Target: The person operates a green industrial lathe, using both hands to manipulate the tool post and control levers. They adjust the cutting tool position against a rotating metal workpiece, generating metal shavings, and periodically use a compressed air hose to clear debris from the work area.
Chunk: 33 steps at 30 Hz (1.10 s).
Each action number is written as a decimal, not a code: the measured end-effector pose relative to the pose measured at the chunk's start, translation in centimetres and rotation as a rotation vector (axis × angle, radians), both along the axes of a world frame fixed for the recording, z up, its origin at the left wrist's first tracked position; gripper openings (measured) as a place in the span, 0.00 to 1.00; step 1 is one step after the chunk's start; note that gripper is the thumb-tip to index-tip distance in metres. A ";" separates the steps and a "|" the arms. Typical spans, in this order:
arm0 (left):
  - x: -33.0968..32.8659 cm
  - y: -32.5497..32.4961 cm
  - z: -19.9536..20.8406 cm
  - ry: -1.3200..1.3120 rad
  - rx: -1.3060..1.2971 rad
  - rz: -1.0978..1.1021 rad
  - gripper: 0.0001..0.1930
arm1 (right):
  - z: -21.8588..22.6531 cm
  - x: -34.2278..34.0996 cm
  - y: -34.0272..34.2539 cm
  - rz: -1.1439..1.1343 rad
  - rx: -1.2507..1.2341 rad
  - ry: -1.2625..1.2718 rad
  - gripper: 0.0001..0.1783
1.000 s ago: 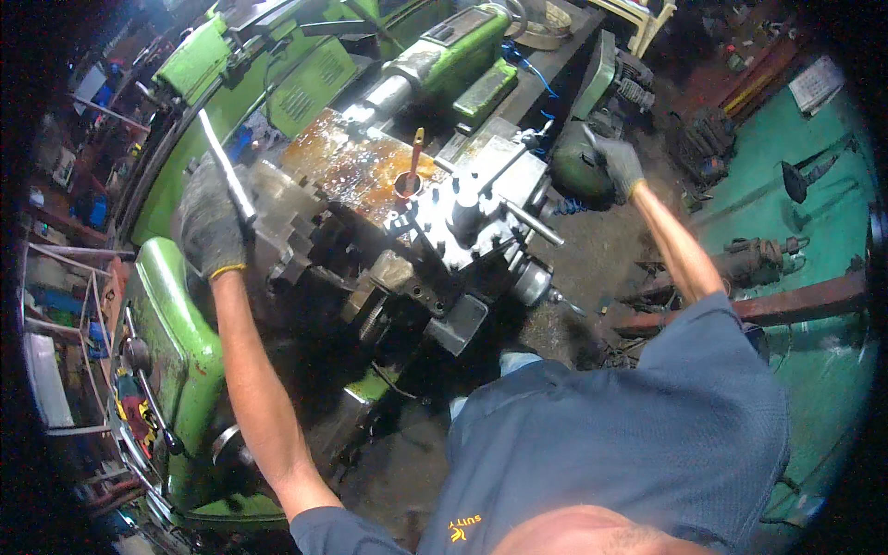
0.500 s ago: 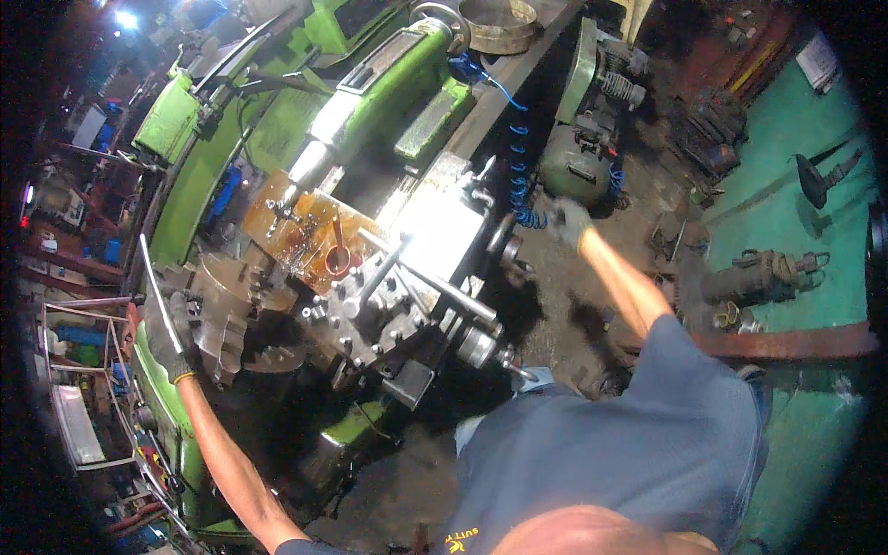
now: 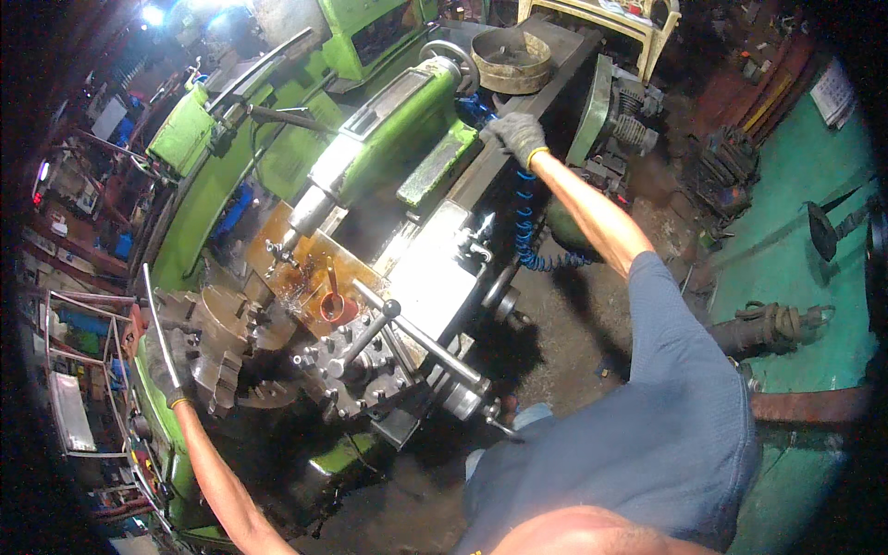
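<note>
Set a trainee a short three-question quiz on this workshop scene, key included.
1. Multiple choice: what is the grey-gloved right hand nearest to?
A) a grey stepped metal chuck
B) a small bright blue object
C) white papers over the green floor

2. True or false: a slim brownish handle rises from the small round orange-red cup.

3. Short answer: which hand is at the slim silver metal rod?

Key: 1. B. 2. True. 3. The grey-gloved left hand.
</note>
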State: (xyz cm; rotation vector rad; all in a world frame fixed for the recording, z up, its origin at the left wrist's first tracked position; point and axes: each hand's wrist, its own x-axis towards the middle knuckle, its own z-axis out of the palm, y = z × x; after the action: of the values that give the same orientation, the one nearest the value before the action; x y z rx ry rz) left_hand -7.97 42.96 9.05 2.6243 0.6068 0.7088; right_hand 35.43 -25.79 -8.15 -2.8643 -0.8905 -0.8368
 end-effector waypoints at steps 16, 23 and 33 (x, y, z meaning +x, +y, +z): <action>-1.8 2.8 -0.9 0.078 0.334 0.076 0.20 | 7.8 4.2 23.4 -0.061 0.435 0.520 0.30; -1.2 -0.5 -0.3 -0.096 0.299 -0.076 0.19 | 8.3 5.4 26.0 -0.162 0.276 0.522 0.24; -1.0 -1.7 1.3 0.063 0.186 0.027 0.14 | 7.6 0.6 28.2 0.074 1.022 0.341 0.27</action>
State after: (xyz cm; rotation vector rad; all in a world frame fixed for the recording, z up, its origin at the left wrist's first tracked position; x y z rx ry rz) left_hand -8.99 41.22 10.32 2.8240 0.6232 0.7246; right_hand 36.01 2.45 -0.57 -1.9596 -0.3470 -0.5282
